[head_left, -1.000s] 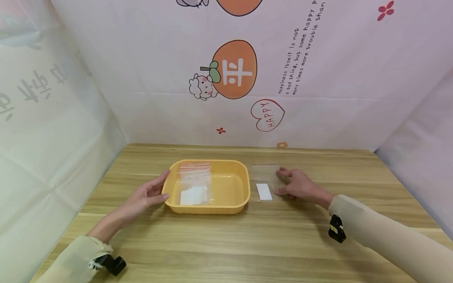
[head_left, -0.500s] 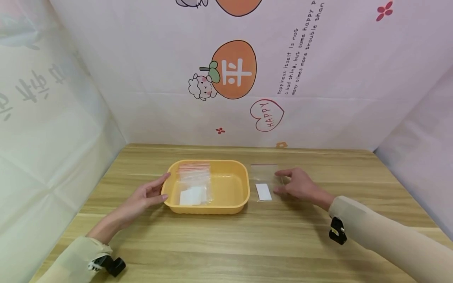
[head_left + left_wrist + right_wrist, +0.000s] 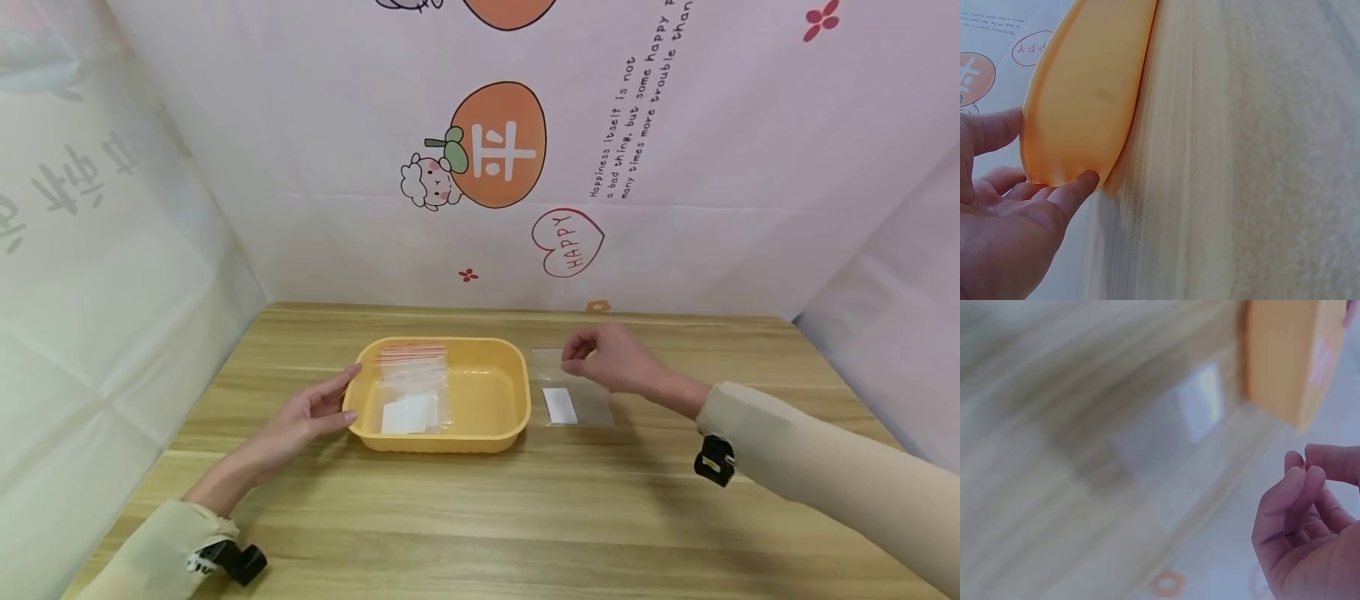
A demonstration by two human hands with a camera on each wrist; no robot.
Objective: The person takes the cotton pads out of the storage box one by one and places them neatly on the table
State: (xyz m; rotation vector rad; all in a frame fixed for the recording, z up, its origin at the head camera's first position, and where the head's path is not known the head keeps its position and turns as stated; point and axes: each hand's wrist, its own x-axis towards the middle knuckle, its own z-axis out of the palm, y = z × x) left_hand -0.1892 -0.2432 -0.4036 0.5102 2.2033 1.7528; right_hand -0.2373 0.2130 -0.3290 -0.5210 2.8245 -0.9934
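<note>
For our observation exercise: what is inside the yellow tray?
Overlapping clear bags with red-striped tops and white pieces lie in the yellow tray, nearer the left hand. Upper bags cover those beneath, so their number is hidden.

Head view: from above the near edge, widest and farthest back, facing forward and down over the table (image 3: 465, 517) to the printed backdrop (image 3: 330, 150). Left wrist: close in, rolled sideways, past the left hand (image 3: 300, 417) along the yellow tray (image 3: 483, 400); shares hand, tray and HAPPY heart (image 3: 567, 242) with head. Right wrist: rolled, blurred, looking past the right hand (image 3: 618, 358), down at the clear bag (image 3: 592, 410); shares bag, tray end and orange flower (image 3: 597, 306) with head.
</note>
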